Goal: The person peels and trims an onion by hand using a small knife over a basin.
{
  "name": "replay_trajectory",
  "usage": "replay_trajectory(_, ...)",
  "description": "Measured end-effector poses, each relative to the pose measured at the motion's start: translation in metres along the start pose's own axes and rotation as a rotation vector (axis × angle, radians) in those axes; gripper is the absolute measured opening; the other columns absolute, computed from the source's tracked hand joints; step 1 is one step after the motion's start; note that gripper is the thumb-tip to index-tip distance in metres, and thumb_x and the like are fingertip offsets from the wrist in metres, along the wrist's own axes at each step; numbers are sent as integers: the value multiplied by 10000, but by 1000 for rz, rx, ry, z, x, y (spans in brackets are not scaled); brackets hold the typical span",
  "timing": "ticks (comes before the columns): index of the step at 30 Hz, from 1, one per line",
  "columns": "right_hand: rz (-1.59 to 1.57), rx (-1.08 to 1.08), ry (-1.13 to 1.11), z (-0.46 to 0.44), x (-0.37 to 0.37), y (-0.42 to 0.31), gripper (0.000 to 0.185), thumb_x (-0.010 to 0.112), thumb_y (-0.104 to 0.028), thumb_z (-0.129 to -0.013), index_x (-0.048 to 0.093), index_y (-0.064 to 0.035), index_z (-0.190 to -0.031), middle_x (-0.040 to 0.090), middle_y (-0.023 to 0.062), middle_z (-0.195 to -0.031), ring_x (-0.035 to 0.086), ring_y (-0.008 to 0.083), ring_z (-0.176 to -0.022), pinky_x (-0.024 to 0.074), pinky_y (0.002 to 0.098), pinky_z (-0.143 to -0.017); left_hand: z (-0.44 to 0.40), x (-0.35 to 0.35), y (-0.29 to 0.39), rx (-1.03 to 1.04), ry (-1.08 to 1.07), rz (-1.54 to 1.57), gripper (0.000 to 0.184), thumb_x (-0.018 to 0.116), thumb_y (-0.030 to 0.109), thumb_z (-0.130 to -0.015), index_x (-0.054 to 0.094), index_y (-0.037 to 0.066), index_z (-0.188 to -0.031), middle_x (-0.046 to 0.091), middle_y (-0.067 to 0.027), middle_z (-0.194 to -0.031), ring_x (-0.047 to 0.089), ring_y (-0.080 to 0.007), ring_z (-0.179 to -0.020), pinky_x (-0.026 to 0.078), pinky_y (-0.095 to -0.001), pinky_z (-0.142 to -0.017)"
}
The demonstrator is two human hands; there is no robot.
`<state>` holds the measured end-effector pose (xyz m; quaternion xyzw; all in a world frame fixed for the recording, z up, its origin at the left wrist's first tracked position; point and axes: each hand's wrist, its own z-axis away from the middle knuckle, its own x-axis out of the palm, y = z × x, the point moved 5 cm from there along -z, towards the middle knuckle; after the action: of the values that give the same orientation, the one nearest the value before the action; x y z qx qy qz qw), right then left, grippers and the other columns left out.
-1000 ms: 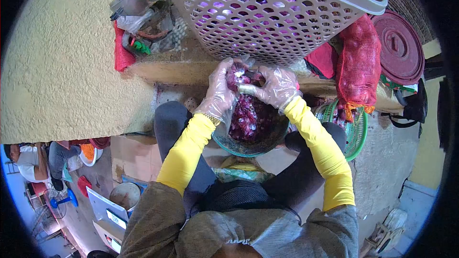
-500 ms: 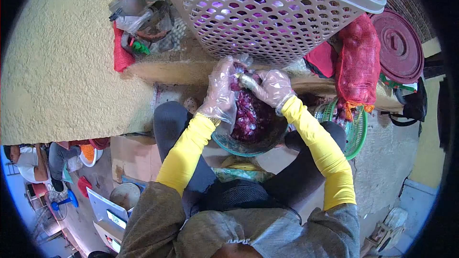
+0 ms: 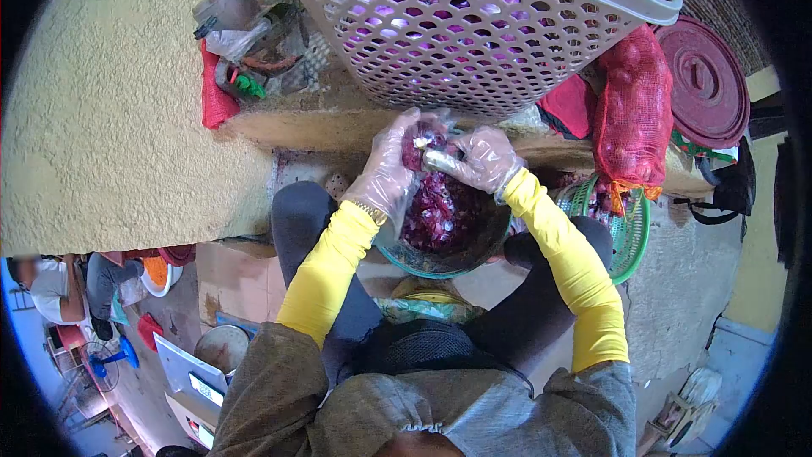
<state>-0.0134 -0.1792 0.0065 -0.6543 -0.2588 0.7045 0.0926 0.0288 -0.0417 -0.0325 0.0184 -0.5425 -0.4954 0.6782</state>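
Both hands wear clear plastic gloves and meet over a basin between my knees. My left hand is closed around a red onion, with a pale patch showing on its side. Curled against that onion from the right is my right hand, its thumb pressed to the onion's surface. What its fingers hold, if anything, is hidden. Below the hands, the dark basin with a greenish rim contains a heap of purple-red onion skins.
A large perforated plastic basket of purple onions stands on the ledge ahead. To the right are a red mesh sack, a maroon lid and a green basket. A person sits at far left near a fan.
My left hand has turned slightly, showing more of the onion. The right hand has shifted a little down and right, its thumb lower on the onion.
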Motion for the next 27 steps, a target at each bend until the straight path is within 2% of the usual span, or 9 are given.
replay_trajectory(1,1,-1,1,1,-1,-1,561,589,-627,-861,730,-88,-796,635,181,-655,631,387,-638,489,464,-632,0,0,-1,-49,1,47,286,588,276,-948,610,-3,-1009,661,-155,-932,678,-292,-878,587,-467,-801)
replay_trajectory(5,87,-92,57,4,-5,-9,593,576,-632,-865,696,-71,-716,598,179,-590,621,377,-586,482,473,-578,2,-3,1,-58,-40,16,263,614,245,-930,615,-7,-1008,664,-150,-922,666,-262,-875,579,-413,-803)
replay_trajectory(7,141,-53,-56,4,-4,-11,642,468,-697,-885,743,-124,-801,650,175,-651,658,367,-649,528,471,-660,8,3,3,-66,-37,-29,237,628,221,-920,617,3,-1013,665,-137,-932,667,-248,-874,577,-392,-806)
replay_trajectory(12,125,-64,-59,4,-7,-13,635,472,-705,-878,745,-135,-822,659,175,-673,665,366,-670,528,476,-673,19,15,11,59,-14,-199,187,655,145,-897,615,27,-1036,671,-106,-964,667,-207,-850,568,-342,-806)
replay_trajectory(17,110,-188,1,9,-7,-19,594,571,-685,-833,704,-119,-715,607,144,-575,633,354,-583,497,467,-587,17,4,23,24,-8,-146,197,633,41,-899,602,-3,-1087,666,-140,-1032,670,-243,-950,582,-381,-830)
replay_trajectory(21,234,-234,-114,11,0,-26,636,530,-719,-833,719,-118,-750,626,158,-602,654,354,-627,510,470,-608,6,-5,22,129,39,-1,233,666,111,-891,596,1,-1084,661,-151,-990,670,-268,-893,583,-404,-804)
replay_trajectory(23,299,-248,-149,12,11,-24,645,530,-731,-823,722,-119,-760,637,167,-622,659,361,-648,515,470,-622,1,-12,23,59,29,85,250,667,138,-900,596,-7,-1092,651,-160,-997,666,-290,-916,583,-431,-818)
replay_trajectory(26,153,-203,-105,11,-2,-19,622,544,-713,-828,714,-116,-783,638,174,-630,656,368,-654,511,480,-635,0,-13,26,50,13,198,248,663,78,-898,578,-20,-1109,630,-188,-1056,645,-332,-995,598,-452,-790)
replay_trajectory(27,76,-169,-116,10,-5,-17,610,551,-700,-833,705,-111,-797,637,176,-635,654,373,-659,508,486,-636,-1,-14,25,16,41,216,265,638,138,-921,571,-25,-1119,622,-201,-1071,631,-363,-1025,582,-482,-818)
